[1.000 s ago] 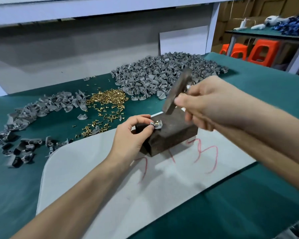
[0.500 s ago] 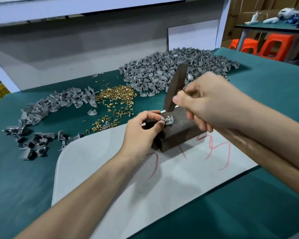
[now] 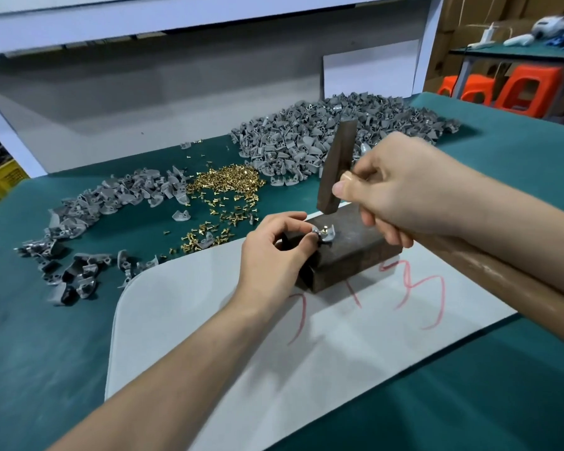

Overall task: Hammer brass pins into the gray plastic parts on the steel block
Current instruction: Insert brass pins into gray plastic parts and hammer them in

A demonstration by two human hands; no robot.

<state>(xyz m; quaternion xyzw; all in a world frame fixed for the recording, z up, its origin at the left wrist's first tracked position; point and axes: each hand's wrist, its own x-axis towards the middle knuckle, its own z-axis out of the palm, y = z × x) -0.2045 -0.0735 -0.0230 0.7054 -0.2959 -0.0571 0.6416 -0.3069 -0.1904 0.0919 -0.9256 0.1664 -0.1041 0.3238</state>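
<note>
Fingers (image 3: pixel 287 219) of my left hand (image 3: pixel 271 255) are curled in a pinch on the small gray plastic part (image 3: pixel 329 234). It sits on top of the dark rectangular steel block (image 3: pixel 358 247) with a brass pin (image 3: pixel 323 226) standing in it. My right hand (image 3: pixel 404 190) is wrapped round the wooden hammer handle (image 3: pixel 502 278), and the dark steel hammer head (image 3: pixel 336 167) hangs just above the pin.

My worry is that the pinching fingertips lie right beside the pin. An off-centre blow could catch them, or tip the pin and kick the part off the block.

The block rests on a pale gray mat (image 3: pixel 209 336) with red scribbles, laid on a green cloth-covered bench (image 3: pixel 46 353). Beyond it lie loose brass pins (image 3: pixel 228 180) and heaps of gray parts (image 3: pixel 323 138). Orange plastic stools (image 3: pixel 518 89) stand further back in the room.
</note>
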